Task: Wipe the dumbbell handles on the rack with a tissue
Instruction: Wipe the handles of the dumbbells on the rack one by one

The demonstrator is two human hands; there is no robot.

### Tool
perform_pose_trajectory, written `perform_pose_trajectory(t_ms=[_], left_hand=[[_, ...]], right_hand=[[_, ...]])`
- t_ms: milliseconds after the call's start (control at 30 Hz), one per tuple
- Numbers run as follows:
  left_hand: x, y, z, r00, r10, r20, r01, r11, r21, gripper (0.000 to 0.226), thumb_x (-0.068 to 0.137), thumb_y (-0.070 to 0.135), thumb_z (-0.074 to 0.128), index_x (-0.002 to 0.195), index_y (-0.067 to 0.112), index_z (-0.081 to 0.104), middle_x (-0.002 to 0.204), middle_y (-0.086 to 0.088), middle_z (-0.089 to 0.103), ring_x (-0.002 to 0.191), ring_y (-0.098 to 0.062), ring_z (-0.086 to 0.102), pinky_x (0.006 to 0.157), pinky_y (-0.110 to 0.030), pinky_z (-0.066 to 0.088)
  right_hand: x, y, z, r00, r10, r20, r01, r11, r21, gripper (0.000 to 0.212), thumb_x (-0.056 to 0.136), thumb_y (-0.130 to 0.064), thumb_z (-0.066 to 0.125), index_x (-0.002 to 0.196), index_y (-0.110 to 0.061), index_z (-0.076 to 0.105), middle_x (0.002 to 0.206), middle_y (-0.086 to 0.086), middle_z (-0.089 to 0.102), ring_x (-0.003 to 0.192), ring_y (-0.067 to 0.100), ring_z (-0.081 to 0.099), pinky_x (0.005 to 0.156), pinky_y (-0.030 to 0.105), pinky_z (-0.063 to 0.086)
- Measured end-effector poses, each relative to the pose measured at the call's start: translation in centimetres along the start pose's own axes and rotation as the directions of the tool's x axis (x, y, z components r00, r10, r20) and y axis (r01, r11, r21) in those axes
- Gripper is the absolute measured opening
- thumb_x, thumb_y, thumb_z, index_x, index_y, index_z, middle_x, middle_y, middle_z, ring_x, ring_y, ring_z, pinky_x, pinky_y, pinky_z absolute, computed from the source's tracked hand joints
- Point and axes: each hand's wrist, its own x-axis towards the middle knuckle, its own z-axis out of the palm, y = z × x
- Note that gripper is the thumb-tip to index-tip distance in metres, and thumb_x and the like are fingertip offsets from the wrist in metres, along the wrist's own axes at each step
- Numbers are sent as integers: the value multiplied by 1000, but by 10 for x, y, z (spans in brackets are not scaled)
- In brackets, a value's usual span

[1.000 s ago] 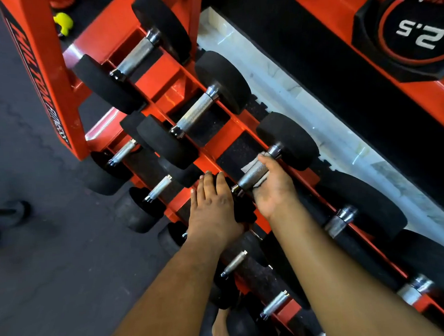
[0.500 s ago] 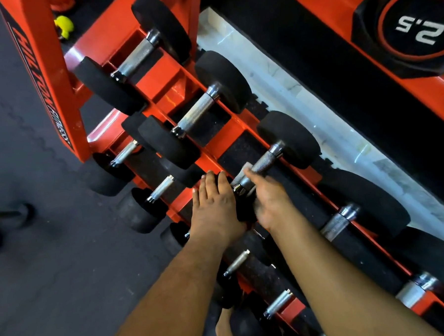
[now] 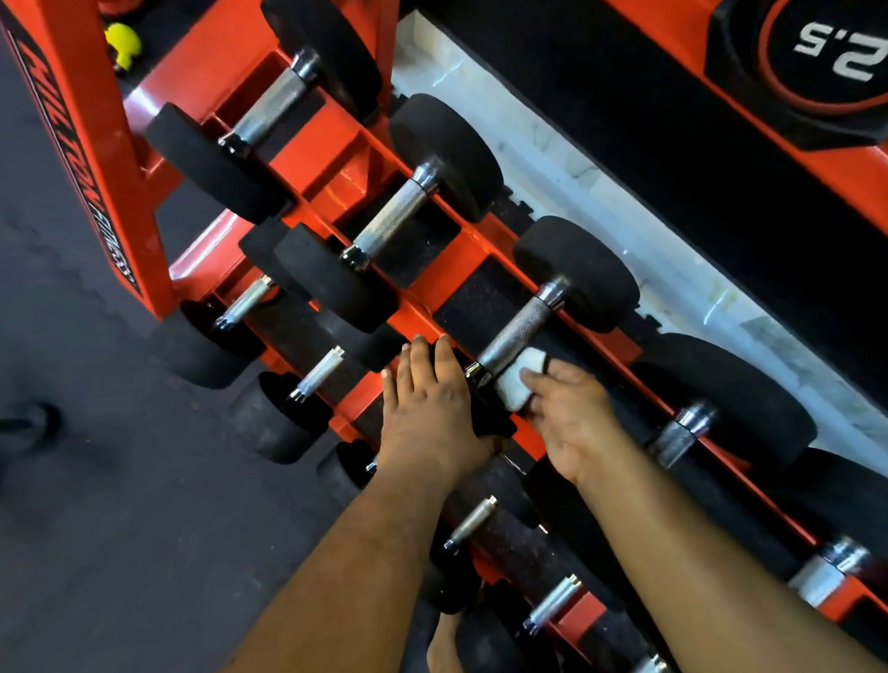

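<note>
Right hand [image 3: 565,422] pinches tissue [image 3: 519,384] at near end of knurled handle [image 3: 516,332]; left hand [image 3: 430,414] flat on dumbbell head, fingers straight. Risk: knurling shreds tissue.

The scene is evenly and brightly lit from above. Glare is seen on the orange rack [image 3: 355,155] and the knurled handles [image 3: 516,330]. Straight lines are bowed by wide-angle distortion, and the floor [image 3: 80,509] at lower left is softly blurred.
</note>
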Motion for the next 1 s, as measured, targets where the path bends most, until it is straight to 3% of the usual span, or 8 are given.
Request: perform_pose_trajectory(t_ms=[67,167,233,400,467,633,800,1000], left_hand=[[-1,0,1,1000,2,0,-2,1000,-4,136,72,61,81,160,14,-11,169,-11,-8,157,-26,-13,127,-47,-5],[-1,1,0,1000,-2,2,2,1000,-14,138,72,63,81,159,13,-15,169,-10,-8,157,-25,-14,127,-47,-7],[-1,1,1,1000,-1,-1,1,1000,-12,139,72,63,80,159,13,-17,170,-11,-7,156,-24,-14,126,-46,-8],[-1,0,-1,1000,10,2,-10,1000,-9,138,73,58,81,159,13,-16,170,-11,-7,157,-25,-13,127,-47,-7],[-2,-1,-1,1000,14,5,-14,1000,-8,137,73,57,81,159,13,-15,169,-12,-8,157,-25,-13,127,-48,-7],[-2,-1,-1,1000,24,4,-24,1000,13,137,74,58,81,159,13,-16,169,-13,-9,157,-26,-13,126,-48,-7],[-2,-1,-1,1000,26,-2,-26,1000,9,134,74,58,79,160,12,-13,169,-15,-6,157,-28,-11,126,-50,-7],[-1,-1,-2,999,33,15,-33,999,16,135,74,58,80,159,13,-14,169,-15,-8,157,-28,-13,126,-49,-8]], right_hand=[[-5,-10,-8,960,-277,-40,263,942,-211,26,99,-2,52,112,-16,71,110,13,74,93,18,71,80,28,57],[-3,-33,-14,566,-775,282,652,211,-728,38,100,-4,50,135,-13,62,130,5,65,118,14,62,98,24,51],[17,-36,-18,449,-717,533,623,-176,-762,46,95,5,53,139,-8,57,142,13,57,135,26,51,108,41,48],[26,-3,-25,437,-305,846,503,-697,-511,62,85,-10,47,147,-11,47,153,10,47,144,31,40,118,55,20],[23,-8,-34,392,-152,907,505,-789,-350,67,85,-13,34,151,-12,39,157,7,41,147,27,35,119,56,15],[23,-20,-19,583,-363,727,333,-709,-622,65,89,-11,27,151,-13,42,156,11,42,149,30,31,121,59,16],[16,-18,-10,512,-159,844,446,-790,-420,58,88,-16,32,142,-16,54,144,5,56,146,26,38,119,59,18],[11,-35,1,647,-229,727,310,-792,-526,67,90,-14,15,153,-13,37,158,9,39,152,28,22,123,54,13]])
